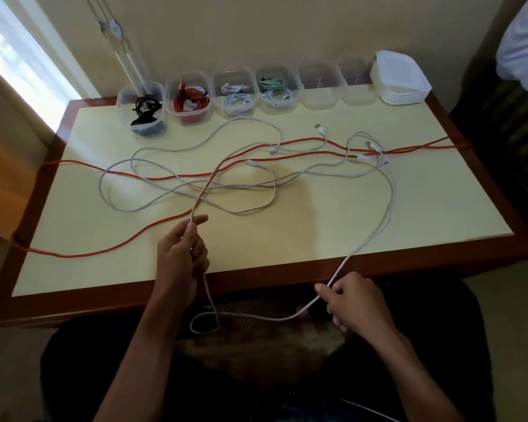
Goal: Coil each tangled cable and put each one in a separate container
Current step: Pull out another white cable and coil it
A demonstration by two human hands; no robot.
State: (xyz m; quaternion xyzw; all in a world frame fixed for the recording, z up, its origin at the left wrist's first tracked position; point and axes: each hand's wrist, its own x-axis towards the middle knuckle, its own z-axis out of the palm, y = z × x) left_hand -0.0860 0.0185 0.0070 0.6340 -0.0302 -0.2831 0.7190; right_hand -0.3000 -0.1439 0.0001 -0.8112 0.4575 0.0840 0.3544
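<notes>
2 hands hold 1 white cable [386,205] at the near edge of the table [287,269]: the left hand [182,257] pinches it just over that edge, and the right hand [352,303] pinches it below the edge, a slack loop hanging between them. 6 clear containers [319,86] line the table's far edge, 4 holding coiled cables, while red cables [165,177] and more white ones lie tangled mid-table.

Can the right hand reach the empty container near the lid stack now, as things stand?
Probably not yet. The right hand pinches the white cable below the table edge, and the empty container stands at the far edge. Nothing blocks the way, but the hand must let go and stretch.
</notes>
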